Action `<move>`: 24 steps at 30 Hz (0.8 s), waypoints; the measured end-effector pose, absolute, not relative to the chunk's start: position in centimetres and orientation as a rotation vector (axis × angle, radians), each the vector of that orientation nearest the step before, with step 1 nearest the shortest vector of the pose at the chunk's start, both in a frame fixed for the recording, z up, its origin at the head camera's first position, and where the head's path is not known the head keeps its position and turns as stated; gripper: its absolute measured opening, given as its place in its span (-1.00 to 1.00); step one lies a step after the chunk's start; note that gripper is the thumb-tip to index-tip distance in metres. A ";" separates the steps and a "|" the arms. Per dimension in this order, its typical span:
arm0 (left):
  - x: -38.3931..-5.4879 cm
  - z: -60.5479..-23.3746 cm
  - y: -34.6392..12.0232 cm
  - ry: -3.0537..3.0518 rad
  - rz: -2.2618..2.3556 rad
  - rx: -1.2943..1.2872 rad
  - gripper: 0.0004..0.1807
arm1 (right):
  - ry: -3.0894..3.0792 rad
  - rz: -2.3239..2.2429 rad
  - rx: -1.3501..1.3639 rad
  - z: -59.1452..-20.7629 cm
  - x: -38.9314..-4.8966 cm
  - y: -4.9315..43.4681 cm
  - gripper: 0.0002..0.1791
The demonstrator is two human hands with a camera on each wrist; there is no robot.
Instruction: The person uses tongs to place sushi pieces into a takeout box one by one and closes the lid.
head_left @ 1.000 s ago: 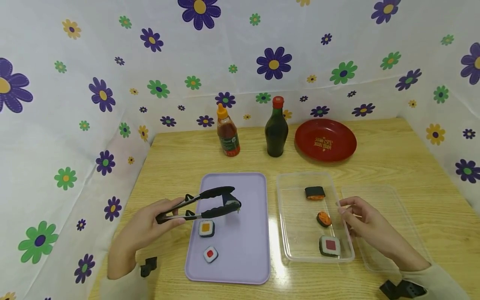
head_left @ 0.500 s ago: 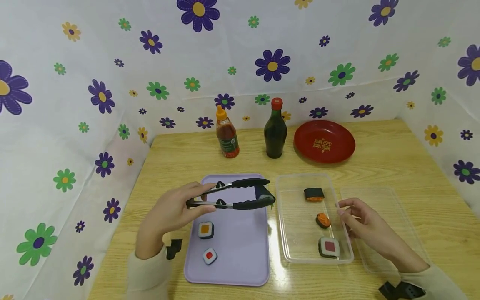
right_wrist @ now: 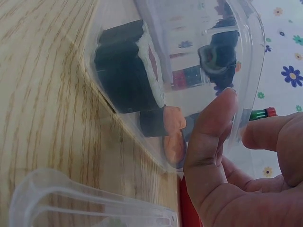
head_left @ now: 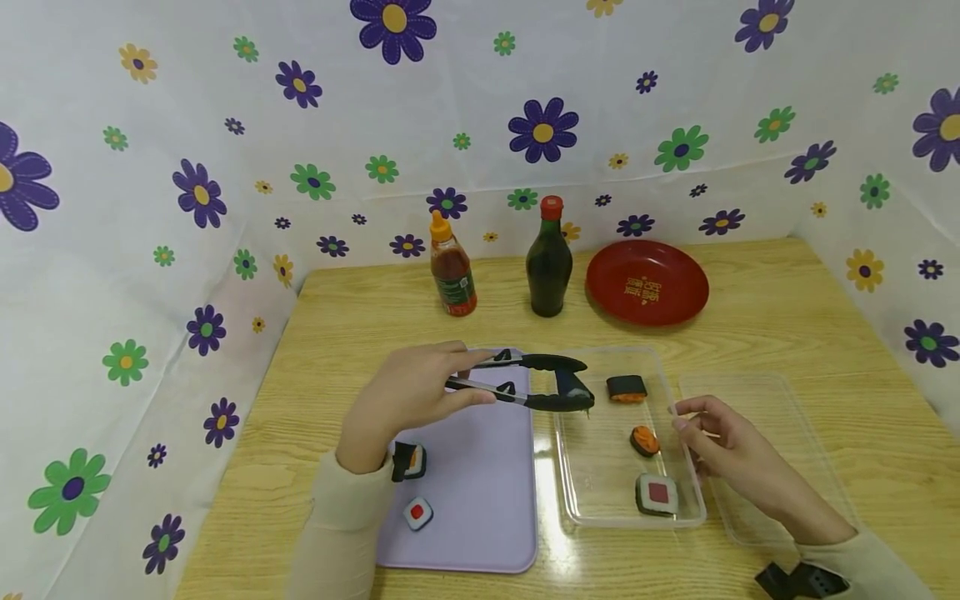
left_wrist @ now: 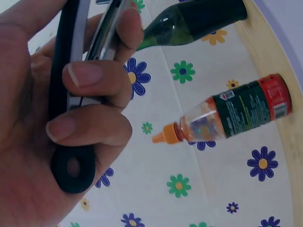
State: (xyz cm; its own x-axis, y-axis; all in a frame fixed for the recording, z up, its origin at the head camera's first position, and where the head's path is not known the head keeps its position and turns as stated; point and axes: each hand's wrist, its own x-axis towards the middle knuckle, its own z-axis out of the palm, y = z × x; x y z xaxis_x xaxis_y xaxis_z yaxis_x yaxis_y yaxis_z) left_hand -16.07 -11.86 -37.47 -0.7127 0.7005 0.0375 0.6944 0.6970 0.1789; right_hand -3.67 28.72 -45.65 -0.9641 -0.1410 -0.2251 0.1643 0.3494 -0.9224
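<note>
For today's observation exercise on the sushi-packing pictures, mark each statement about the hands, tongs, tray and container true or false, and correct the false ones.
1. The left hand grips black tongs that hold a sushi piece. True.
2. The clear plastic container has five sushi pieces lying in it. False: three lie in it.
3. The right hand touches the container's right rim. True.
4. The red plate sits on the purple tray. False: it sits on the table, behind the container.
</note>
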 end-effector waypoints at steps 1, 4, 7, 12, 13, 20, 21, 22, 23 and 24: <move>-16.1 -37.3 -11.5 2.862 0.252 1.175 -0.33 | 2.350 -1.654 0.016 -45.7 -3.7 28.7 -0.51; -16.1 -36.9 -10.4 2.861 0.181 1.185 -0.32 | 2.344 -1.655 0.007 -45.7 -3.7 28.7 -0.51; -16.1 -36.3 -9.4 2.855 0.152 1.190 -0.31 | 2.345 -1.657 -0.004 -45.8 -3.8 28.7 -0.52; -16.3 -35.6 -7.6 2.848 0.055 1.172 -0.33 | 2.349 -1.662 -0.008 -45.8 -3.8 28.7 -0.52; -16.3 -35.5 -7.3 2.843 0.032 1.167 -0.34 | 2.349 -1.664 -0.007 -45.8 -3.8 28.7 -0.52; -16.9 -35.1 -5.2 2.805 -0.113 1.130 -0.36 | 2.348 -1.671 -0.013 -45.7 -3.7 28.7 -0.53; -16.9 -35.0 -5.0 2.799 -0.135 1.120 -0.36 | 2.348 -1.670 -0.013 -45.7 -3.7 28.7 -0.53; -16.9 -34.9 -4.7 2.794 -0.157 1.114 -0.36 | 2.348 -1.670 -0.012 -45.7 -3.7 28.7 -0.53; -16.9 -34.8 -4.4 2.787 -0.179 1.110 -0.37 | 2.349 -1.667 -0.012 -45.7 -3.7 28.8 -0.53; -16.8 -34.7 -4.1 2.784 -0.200 1.111 -0.37 | 2.348 -1.668 -0.012 -45.7 -3.7 28.8 -0.53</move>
State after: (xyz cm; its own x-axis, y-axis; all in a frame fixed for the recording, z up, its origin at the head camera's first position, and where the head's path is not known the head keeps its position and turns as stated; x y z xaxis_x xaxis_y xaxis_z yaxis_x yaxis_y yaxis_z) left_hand -16.83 -4.11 -34.72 -0.7182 0.6732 -0.1763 0.6915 0.7188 -0.0723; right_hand -3.69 28.78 -45.70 -0.9659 -0.1565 -0.2065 0.1434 0.3407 -0.9291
